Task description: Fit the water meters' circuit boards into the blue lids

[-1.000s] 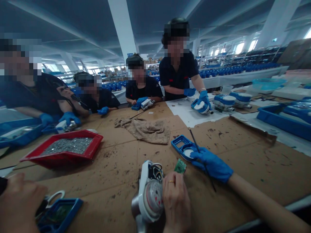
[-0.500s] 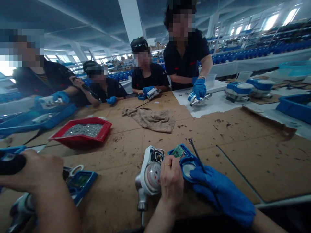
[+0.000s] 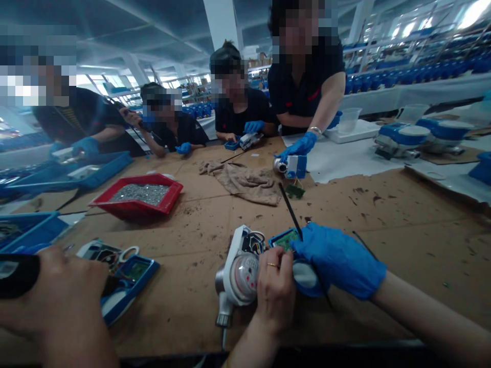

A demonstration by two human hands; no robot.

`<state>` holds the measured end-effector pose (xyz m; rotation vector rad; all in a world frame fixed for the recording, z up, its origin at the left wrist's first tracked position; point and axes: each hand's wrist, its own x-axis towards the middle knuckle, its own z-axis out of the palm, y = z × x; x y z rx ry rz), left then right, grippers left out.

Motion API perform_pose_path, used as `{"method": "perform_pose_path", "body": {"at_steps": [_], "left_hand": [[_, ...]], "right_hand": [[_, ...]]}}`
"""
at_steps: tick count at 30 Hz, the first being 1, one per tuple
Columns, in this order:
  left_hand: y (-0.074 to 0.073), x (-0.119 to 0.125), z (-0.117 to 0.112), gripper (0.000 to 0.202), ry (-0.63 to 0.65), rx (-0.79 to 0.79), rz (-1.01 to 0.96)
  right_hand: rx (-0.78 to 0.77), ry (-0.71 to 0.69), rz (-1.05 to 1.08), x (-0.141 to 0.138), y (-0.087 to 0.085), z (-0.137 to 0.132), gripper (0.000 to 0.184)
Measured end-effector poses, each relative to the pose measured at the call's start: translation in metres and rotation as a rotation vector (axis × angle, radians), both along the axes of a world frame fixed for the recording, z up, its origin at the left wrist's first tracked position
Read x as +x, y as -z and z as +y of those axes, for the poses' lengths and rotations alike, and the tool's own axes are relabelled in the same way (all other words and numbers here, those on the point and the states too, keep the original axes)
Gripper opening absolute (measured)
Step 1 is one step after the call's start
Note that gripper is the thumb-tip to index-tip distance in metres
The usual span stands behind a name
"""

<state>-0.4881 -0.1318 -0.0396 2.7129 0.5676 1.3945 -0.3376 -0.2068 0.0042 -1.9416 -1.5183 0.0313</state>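
Observation:
My left hand [image 3: 276, 283], bare with a ring, is closed in a pinch between a water-meter-like device and its blue cover; what the fingertips hold is hidden. The metal device [image 3: 240, 278] lies with a clear round dial and exposed wires showing. To its right, the blue cover [image 3: 311, 278] has a white disc and a green circuit board [image 3: 286, 239] in it. My right hand [image 3: 337, 258], in a blue glove, is closed round a thin black rod [image 3: 291, 212] and reaches over the cover, its fingers by the board.
At left a neighbour's hand [image 3: 65, 286] grips a black tool beside another opened device [image 3: 128, 276]. A red bin [image 3: 164, 202] holds small metal parts. A brown rag [image 3: 249, 184] lies ahead. Across the cardboard-covered table, a co-worker's gloved hand [image 3: 301, 145] holds a device.
My right hand has moved forward over the cover, bringing the black rod along. My left hand stays beside the device. Across the table, the co-worker's device has turned, with a circuit board now showing.

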Motion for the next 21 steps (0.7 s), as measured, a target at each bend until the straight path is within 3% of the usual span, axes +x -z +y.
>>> {"method": "perform_pose_path", "body": {"at_steps": [3,5,13,21], "left_hand": [[0.002,-0.002,-0.002,0.019,0.026,0.048,-0.003],[0.004,-0.002,-0.003,0.020,0.034,0.045,0.002],[0.004,0.005,-0.007,0.018,0.000,0.003,0.015],[0.000,0.014,-0.006,0.015,0.012,-0.051,0.002]], "right_hand": [[-0.149,-0.162,-0.395,0.001,0.008,-0.004,0.015],[-0.129,-0.152,-0.490,0.004,0.013,-0.008,0.021],[0.024,-0.173,-0.610,0.022,0.036,-0.001,0.034],[0.051,-0.176,-0.639,0.028,0.032,-0.002,0.047]]}}
